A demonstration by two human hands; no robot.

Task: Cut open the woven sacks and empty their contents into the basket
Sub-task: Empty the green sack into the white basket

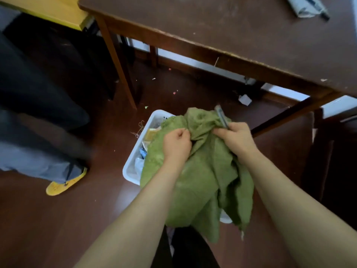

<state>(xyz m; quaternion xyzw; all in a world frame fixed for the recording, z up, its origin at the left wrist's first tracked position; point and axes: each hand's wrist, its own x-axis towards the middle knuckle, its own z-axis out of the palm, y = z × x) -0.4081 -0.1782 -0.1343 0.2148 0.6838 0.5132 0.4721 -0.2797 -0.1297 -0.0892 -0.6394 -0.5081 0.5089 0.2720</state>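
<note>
A green woven sack (pixel 201 171) hangs crumpled over a white plastic basket (pixel 133 167) on the floor. My left hand (pixel 176 145) grips a bunched fold near the sack's top. My right hand (pixel 234 139) holds the sack's top as well, together with a grey utility knife (pixel 221 117) that sticks up and away from me. The basket holds several small items, among them blue and yellowish pieces (pixel 146 144), mostly hidden by the sack.
A dark brown table (pixel 231 35) stands right behind the basket, its legs (pixel 119 66) close by. Another person's legs and a yellow slipper (pixel 65 183) are at the left. Paper scraps lie on the brown floor. A wrapped object (pixel 307 6) lies on the table's far right.
</note>
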